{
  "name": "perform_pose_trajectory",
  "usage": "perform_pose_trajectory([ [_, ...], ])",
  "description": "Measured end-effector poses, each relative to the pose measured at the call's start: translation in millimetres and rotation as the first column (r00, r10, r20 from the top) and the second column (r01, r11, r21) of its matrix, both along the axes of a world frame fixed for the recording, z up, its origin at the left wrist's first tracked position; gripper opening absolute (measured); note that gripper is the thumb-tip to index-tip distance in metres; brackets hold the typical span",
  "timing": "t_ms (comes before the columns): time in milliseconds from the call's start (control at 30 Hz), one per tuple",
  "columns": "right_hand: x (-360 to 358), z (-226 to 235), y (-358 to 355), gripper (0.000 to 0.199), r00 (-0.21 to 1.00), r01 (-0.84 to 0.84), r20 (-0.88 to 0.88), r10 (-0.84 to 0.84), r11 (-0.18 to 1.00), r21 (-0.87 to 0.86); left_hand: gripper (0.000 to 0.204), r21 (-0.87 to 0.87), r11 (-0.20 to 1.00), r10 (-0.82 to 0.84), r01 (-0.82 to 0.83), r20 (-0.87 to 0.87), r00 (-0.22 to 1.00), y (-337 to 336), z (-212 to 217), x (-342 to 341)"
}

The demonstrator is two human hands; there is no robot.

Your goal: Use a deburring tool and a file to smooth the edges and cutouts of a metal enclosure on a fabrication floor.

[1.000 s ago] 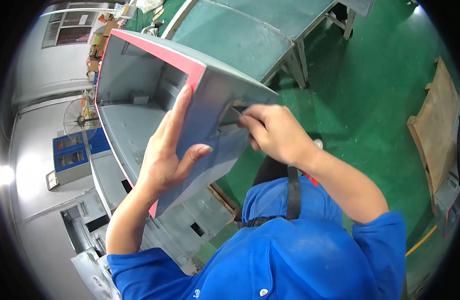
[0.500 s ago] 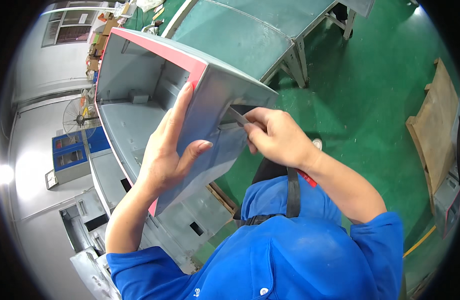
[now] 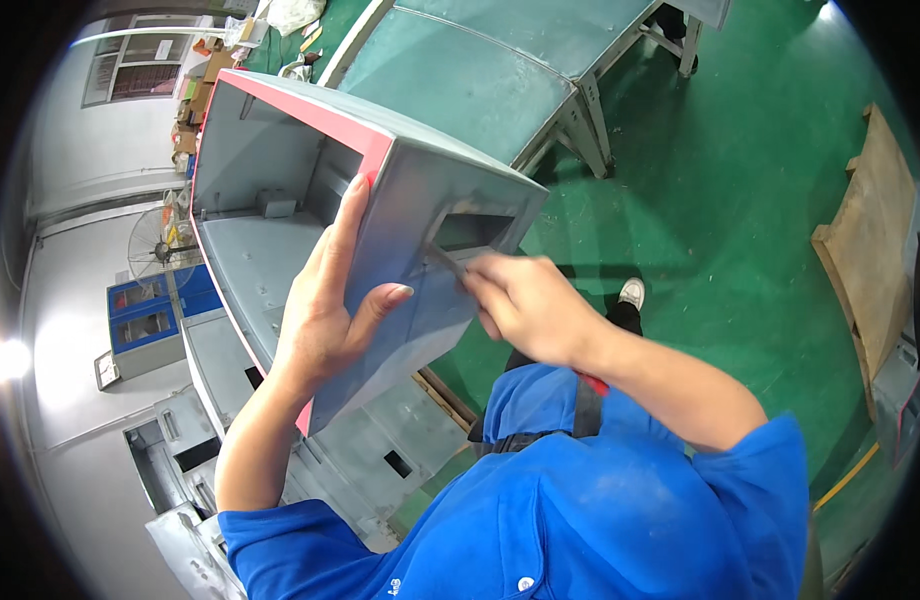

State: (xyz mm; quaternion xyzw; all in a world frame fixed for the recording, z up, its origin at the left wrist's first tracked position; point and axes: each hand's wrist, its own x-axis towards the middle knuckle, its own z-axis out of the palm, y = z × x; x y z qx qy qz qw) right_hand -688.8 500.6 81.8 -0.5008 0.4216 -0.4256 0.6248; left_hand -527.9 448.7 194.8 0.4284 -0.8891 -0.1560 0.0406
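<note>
A grey metal cabinet (image 3: 420, 220) with a pink front rim (image 3: 310, 119) stands tilted in front of me, its inside showing at left. My left hand (image 3: 325, 305) lies flat on its near side, fingers stretched along the rim and thumb apart. A rectangular cutout (image 3: 477, 231) opens in that same side. My right hand (image 3: 530, 305) closes around a thin flat scraper (image 3: 447, 262), whose tip touches the panel by the cutout's near left corner. Motion blurs the blade, and its grip is hidden in my fingers.
A green-topped table (image 3: 460, 70) stands behind the cabinet. More grey metal panels (image 3: 355, 470) lie at lower left. A fan (image 3: 160, 245) and a blue-doored cabinet (image 3: 143, 315) are by the left wall. A wooden board (image 3: 870, 250) is at right on the green floor.
My right hand has moved left and down with the scraper, from over the cutout to its near corner, and the cutout now shows. My left hand stays on the cabinet.
</note>
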Motion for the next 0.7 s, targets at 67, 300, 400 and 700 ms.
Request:
perform_pose_trajectory([
  [67, 1.6, 1.0, -4.0, 0.021, 0.999, -0.036, -0.039, 0.036, 0.999, -0.008, 0.078, 0.021, 1.0, 0.006, -0.005, -0.009, 1.0, 3.1, -2.1, 1.9],
  [300, 5.8, -2.8, -1.2, 0.022, 0.997, -0.076, 0.015, 0.077, 0.997, -0.022, 0.077, -0.009, 1.0, 0.003, -0.003, 0.01, 1.0, 0.2, -1.2, 1.8],
  [400, 16.1, -8.4, -10.8, 0.023, 0.999, -0.028, 0.04, 0.03, 0.998, -0.056, 0.077, -0.002, 1.0, -0.013, 0.013, 0.001, 1.0, 1.5, -1.7, -1.3],
  [700, 16.9, -6.4, -2.0, 0.024, 0.991, -0.027, 0.129, 0.019, 0.998, 0.057, 0.078, 0.004, 1.0, -0.011, 0.011, -0.006, 1.0, 1.1, -1.1, -2.4],
])
